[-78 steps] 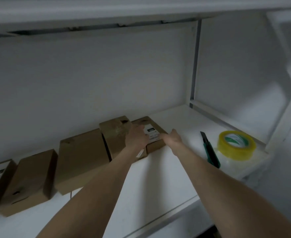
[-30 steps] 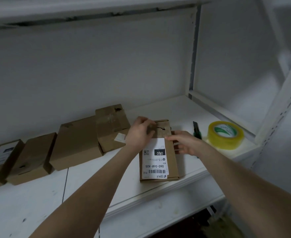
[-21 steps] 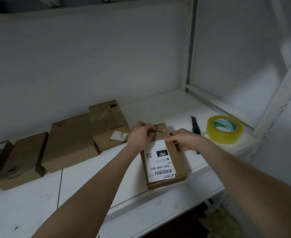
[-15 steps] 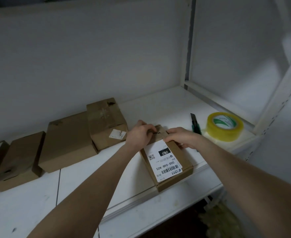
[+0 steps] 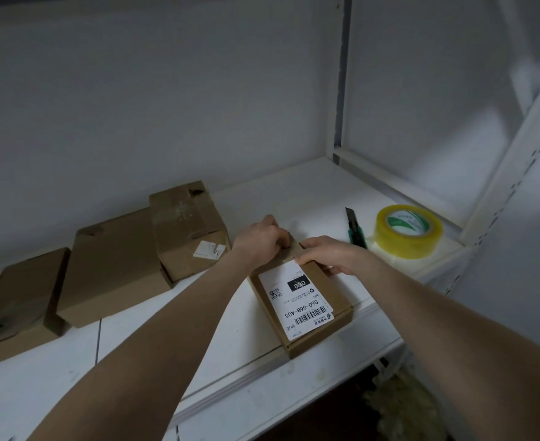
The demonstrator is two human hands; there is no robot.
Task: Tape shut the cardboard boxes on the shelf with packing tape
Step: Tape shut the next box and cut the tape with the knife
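Observation:
A small flat cardboard box (image 5: 332, 300) with a white shipping label lies at the front edge of the white shelf (image 5: 230, 354). My left hand (image 5: 257, 241) grips its far left corner. My right hand (image 5: 329, 254) holds its far right edge, fingers curled over the top. A roll of yellowish packing tape (image 5: 408, 230) lies flat to the right, apart from both hands. Several more brown boxes (image 5: 115, 262) stand in a row along the back wall at the left.
A green and black utility knife (image 5: 354, 229) lies between the labelled box and the tape roll. A white upright post (image 5: 513, 154) and side rail bound the shelf at the right. Below the shelf front is a dark gap.
Both hands pulled the labelled box from the back row to the shelf's front edge and turned it slightly. The view has dropped and moved closer.

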